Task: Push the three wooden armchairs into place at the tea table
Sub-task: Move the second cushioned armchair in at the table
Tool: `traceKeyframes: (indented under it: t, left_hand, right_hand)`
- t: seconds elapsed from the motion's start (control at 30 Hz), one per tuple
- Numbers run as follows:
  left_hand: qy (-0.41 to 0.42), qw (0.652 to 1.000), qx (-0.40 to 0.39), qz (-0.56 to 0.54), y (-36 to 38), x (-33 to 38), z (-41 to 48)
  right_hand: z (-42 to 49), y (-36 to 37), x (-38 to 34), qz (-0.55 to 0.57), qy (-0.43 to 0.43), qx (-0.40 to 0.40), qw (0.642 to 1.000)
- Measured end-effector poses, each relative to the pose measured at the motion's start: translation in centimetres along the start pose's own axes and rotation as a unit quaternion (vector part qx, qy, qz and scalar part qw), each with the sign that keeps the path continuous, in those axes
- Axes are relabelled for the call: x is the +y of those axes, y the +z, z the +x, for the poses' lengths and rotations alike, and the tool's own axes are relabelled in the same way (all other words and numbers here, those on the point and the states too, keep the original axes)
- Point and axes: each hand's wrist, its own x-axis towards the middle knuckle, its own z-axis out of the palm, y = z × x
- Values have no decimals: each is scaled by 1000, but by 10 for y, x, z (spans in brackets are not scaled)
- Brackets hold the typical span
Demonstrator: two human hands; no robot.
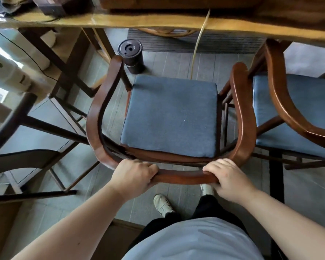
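A wooden armchair (pixel 244 113) with a blue seat cushion (pixel 171 117) stands directly below me, its front facing the tea table (pixel 158 20). My left hand (pixel 133 175) and my right hand (pixel 227 177) both grip its curved back rail. The chair's arm tips end just short of the table edge. A second armchair (pixel 281 102) with a blue cushion stands close on the right, its front under the table. Part of a darker chair (pixel 17 160) shows at the left edge.
A dark cylindrical container (pixel 130 57) stands on the grey floor under the table, ahead of the chair. A pale hose (pixel 197 44) hangs from the table top. White appliances (pixel 9 72) sit at the left. My feet are behind the chair.
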Motion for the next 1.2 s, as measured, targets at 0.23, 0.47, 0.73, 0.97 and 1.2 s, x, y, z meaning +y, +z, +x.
traceKeyframes:
  t: [0.23,0.47,0.73,0.97,1.2]
  left_hand:
    - [18,999,2,40,-6,-20,44]
    - [45,997,27,52,-15,-41,79]
    - [66,996,63,-12,-14,-46,88]
    - [52,998,31,10,-16,-114,65]
    - [208,978,-31,-4,-14,-137,81]
  right_hand:
    - [34,-21,22,4,18,-8,1000]
    - [58,-40,32,-9,49,-15,999]
    - [71,-50,23,-28,44,-35,998]
    - [90,-33,-29,-77,44,10,996]
    - [106,-30,-46,-146,164,-37,975]
